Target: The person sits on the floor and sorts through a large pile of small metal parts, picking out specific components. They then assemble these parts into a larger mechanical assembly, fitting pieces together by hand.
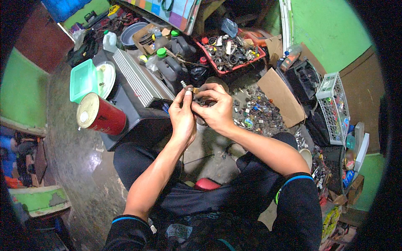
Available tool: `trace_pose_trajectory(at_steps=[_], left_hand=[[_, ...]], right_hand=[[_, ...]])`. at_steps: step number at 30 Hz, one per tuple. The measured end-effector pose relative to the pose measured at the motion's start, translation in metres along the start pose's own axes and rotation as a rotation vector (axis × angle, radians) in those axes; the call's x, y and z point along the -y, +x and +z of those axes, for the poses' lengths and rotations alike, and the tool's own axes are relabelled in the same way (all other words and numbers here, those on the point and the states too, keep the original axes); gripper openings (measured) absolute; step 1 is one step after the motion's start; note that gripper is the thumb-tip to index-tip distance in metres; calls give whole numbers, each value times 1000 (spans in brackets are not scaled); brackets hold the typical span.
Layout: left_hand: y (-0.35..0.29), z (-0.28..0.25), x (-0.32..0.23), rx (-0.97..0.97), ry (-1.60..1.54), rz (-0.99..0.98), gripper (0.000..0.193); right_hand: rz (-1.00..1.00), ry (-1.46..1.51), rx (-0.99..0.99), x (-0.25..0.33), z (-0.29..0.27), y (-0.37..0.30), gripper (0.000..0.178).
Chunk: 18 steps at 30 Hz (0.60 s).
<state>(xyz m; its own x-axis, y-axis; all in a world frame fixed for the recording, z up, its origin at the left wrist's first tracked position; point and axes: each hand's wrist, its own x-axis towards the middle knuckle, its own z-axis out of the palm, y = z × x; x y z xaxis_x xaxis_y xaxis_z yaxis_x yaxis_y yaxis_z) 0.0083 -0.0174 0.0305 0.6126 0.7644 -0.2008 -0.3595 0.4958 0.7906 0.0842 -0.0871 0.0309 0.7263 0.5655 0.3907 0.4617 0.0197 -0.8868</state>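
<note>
In front of me, both hands are close together over the work spot. My left hand (pixel 183 115) pinches a small metal part (pixel 184 84) between thumb and fingers; its ribbed, silvery end sticks up past the fingertips, and a brass-coloured piece (pixel 194 90) shows beside the thumb. My right hand (pixel 217 104) has its fingers curled and closed on the right side of this piece; its far end is hidden by them. Behind the right fingers a round, dark metal object (pixel 218 82) shows in part. On the floor right of my hands lies a spread of small dark scrap parts (pixel 261 111).
A red crate (pixel 238 66) of scrap stands ahead, near dark jugs (pixel 171 69) with green caps. To the left, a black box top (pixel 136 116) carries a red can (pixel 102 113) and a green tub (pixel 83 79). Cardboard (pixel 281 98) and a white basket (pixel 333 104) are right.
</note>
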Motion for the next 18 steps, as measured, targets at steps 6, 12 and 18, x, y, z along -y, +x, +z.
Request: trace_pose_trajectory(at_steps=[6, 12, 18], left_hand=[[2, 0, -3, -14, 31, -10, 28], [1, 2, -3, -43, 7, 46, 27], [12, -8, 10, -27, 139, 210, 24]], right_hand=[[-3, 21, 3, -3, -1, 0, 14], [-37, -23, -12, 13, -3, 6, 21], [-117, -90, 15, -4, -7, 11, 18]])
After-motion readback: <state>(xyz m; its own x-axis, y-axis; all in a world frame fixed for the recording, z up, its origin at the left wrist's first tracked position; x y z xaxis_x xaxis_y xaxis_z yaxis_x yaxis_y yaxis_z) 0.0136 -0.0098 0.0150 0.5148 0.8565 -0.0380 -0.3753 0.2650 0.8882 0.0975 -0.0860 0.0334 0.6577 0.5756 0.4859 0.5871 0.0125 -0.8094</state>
